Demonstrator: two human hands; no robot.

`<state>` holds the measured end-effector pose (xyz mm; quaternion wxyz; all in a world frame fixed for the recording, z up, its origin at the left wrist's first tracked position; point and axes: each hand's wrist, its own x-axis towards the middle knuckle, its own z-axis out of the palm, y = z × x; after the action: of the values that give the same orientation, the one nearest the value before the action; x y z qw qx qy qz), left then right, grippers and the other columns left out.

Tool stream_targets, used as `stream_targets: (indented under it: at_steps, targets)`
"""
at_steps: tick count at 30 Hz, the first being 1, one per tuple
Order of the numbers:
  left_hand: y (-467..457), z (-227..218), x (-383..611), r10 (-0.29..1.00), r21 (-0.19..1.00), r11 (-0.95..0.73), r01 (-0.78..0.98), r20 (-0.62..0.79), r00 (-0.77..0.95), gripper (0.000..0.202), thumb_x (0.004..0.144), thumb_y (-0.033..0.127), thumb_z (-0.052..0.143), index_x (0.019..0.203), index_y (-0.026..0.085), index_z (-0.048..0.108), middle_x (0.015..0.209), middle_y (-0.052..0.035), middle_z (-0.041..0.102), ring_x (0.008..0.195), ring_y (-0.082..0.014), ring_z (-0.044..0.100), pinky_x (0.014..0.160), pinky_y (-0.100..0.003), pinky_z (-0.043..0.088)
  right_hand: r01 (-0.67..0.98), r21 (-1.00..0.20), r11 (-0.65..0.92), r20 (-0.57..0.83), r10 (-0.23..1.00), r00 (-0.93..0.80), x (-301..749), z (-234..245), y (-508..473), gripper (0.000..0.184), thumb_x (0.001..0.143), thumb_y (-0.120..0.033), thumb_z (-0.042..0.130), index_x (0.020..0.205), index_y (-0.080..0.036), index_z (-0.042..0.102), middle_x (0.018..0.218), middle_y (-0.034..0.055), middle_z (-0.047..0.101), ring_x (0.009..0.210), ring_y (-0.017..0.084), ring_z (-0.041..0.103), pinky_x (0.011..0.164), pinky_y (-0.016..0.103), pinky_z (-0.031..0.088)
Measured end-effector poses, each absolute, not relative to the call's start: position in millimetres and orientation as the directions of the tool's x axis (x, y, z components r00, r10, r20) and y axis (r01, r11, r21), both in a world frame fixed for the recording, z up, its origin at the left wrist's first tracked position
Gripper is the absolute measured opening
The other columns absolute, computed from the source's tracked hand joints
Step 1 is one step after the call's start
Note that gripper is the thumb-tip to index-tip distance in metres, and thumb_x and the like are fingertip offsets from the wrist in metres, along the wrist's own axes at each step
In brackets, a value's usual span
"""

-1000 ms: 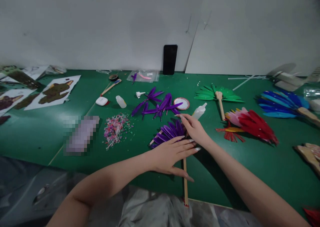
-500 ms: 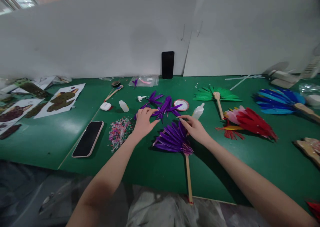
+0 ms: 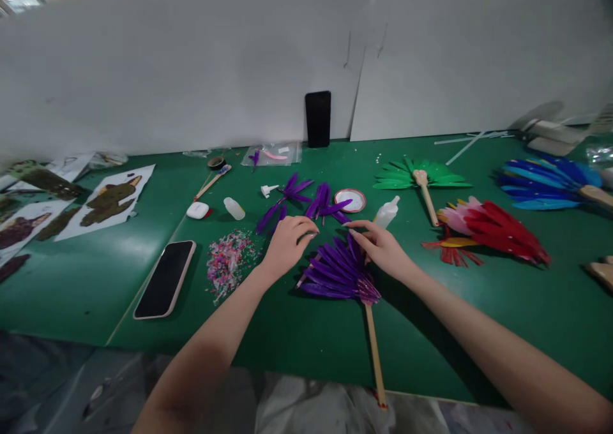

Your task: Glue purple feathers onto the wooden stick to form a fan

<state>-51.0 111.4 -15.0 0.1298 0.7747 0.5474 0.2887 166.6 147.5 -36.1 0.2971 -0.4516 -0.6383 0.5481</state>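
Note:
A purple feather fan (image 3: pixel 335 269) on a wooden stick (image 3: pixel 375 351) lies on the green table (image 3: pixel 297 332) in front of me. My right hand (image 3: pixel 385 250) rests at the fan's upper right edge, thumb and forefinger pinched on its feathers. My left hand (image 3: pixel 287 244) hovers just left of the fan with its fingers curled down at the near edge of the loose purple feathers (image 3: pixel 316 204). What those fingers hold is hidden.
A phone (image 3: pixel 165 279) and a heap of coloured confetti (image 3: pixel 227 261) lie to the left. A glue bottle (image 3: pixel 387 212) and a round lid (image 3: pixel 350 200) sit behind the fan. Green (image 3: pixel 421 175), red (image 3: pixel 493 230) and blue (image 3: pixel 546 182) feather fans lie to the right. A dark phone (image 3: pixel 318 119) leans on the wall.
My left hand left the fan, reached up to the loose purple feathers and has drawn back slightly with curled fingers. My right hand stayed at the fan's edge. The view has shifted.

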Motion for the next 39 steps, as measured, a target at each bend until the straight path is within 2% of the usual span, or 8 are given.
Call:
stream_targets:
  at_steps: [4,7,12,16,20,26,31,39]
  targets:
    - [102,-7,-41,0.968,0.854,-0.22,0.47,0.252,-0.004,0.016,0.083,0.03,0.053,0.092,0.021,0.062,0.096,-0.0043,0.067,0.087,-0.0175,0.061,0.075,-0.03,0.048,0.24,-0.97,-0.023,-0.12,0.909,-0.399,167,-37,147,0.036,0.081,-0.045,0.049,0.106,-0.019,0.053,0.05,-0.0065,0.042,0.04,0.009,0.04,0.036,0.021,0.043]
    - [100,-3,-37,0.981,0.975,-0.139,0.172,0.16,-0.113,0.016,0.078,0.03,0.06,0.09,0.019,0.058,0.095,-0.0061,0.067,0.086,-0.0187,0.064,0.071,-0.028,0.05,0.234,-0.972,0.013,-0.079,0.922,-0.379,168,-40,146,0.035,0.082,-0.045,0.049,0.107,-0.02,0.054,0.052,-0.0055,0.044,0.041,0.009,0.041,0.036,0.021,0.043]
    - [104,-1,-40,0.985,0.973,-0.063,-0.22,0.024,-0.174,0.022,0.073,0.024,0.066,0.092,0.019,0.058,0.093,-0.0047,0.068,0.079,-0.0157,0.066,0.068,-0.026,0.052,0.244,-0.951,0.187,0.107,0.945,-0.308,166,-36,144,0.03,0.084,-0.042,0.049,0.105,-0.02,0.056,0.081,0.0046,0.062,0.07,0.017,0.06,0.06,0.029,0.052]
    - [102,0,-38,0.993,0.943,-0.018,-0.333,-0.024,-0.12,0.014,0.07,0.021,0.069,0.083,0.017,0.064,0.084,-0.0021,0.069,0.078,-0.0135,0.066,0.072,-0.024,0.053,0.234,-0.866,0.441,0.362,0.877,-0.314,163,-21,135,0.028,0.082,-0.035,0.055,0.106,-0.021,0.057,0.11,0.0073,0.06,0.106,0.021,0.054,0.094,0.038,0.041]
    - [94,4,-27,0.996,0.947,0.036,-0.319,-0.059,-0.063,0.017,0.071,0.023,0.068,0.087,0.017,0.065,0.084,-0.0031,0.071,0.071,-0.0132,0.067,0.067,-0.023,0.054,0.157,-0.889,0.429,0.353,0.863,-0.36,161,-7,122,0.026,0.081,-0.033,0.058,0.103,-0.021,0.059,0.103,0.0051,0.066,0.098,0.019,0.059,0.089,0.032,0.044]
    - [88,7,-18,0.997,0.999,-0.006,-0.032,0.003,-0.082,0.022,0.074,0.03,0.063,0.089,0.014,0.063,0.075,-0.0045,0.07,0.052,-0.0126,0.063,0.048,-0.021,0.048,0.194,-0.936,0.295,0.218,0.915,-0.339,161,1,115,0.028,0.085,-0.037,0.051,0.066,-0.019,0.06,0.052,-0.0013,0.06,0.053,0.013,0.058,0.061,0.025,0.047]
    - [87,6,-18,0.992,0.991,-0.045,0.125,0.059,-0.11,0.023,0.081,0.035,0.054,0.087,0.014,0.063,0.065,-0.0015,0.066,0.037,-0.005,0.049,0.04,-0.019,0.039,0.187,-0.932,0.311,0.243,0.917,-0.316,160,1,115,0.026,0.085,-0.037,0.051,0.069,-0.018,0.059,0.049,-0.0022,0.058,0.05,0.012,0.057,0.058,0.023,0.045]
    - [83,2,-15,0.99,0.963,-0.099,0.25,0.12,-0.07,0.022,0.081,0.036,0.055,0.074,0.015,0.056,0.051,0.0033,0.055,0.041,-0.0044,0.045,0.043,-0.017,0.036,0.225,-0.875,0.429,0.329,0.867,-0.375,161,-4,113,0.02,0.087,-0.032,0.049,0.077,-0.019,0.06,0.054,-0.002,0.06,0.052,0.012,0.057,0.059,0.023,0.044]
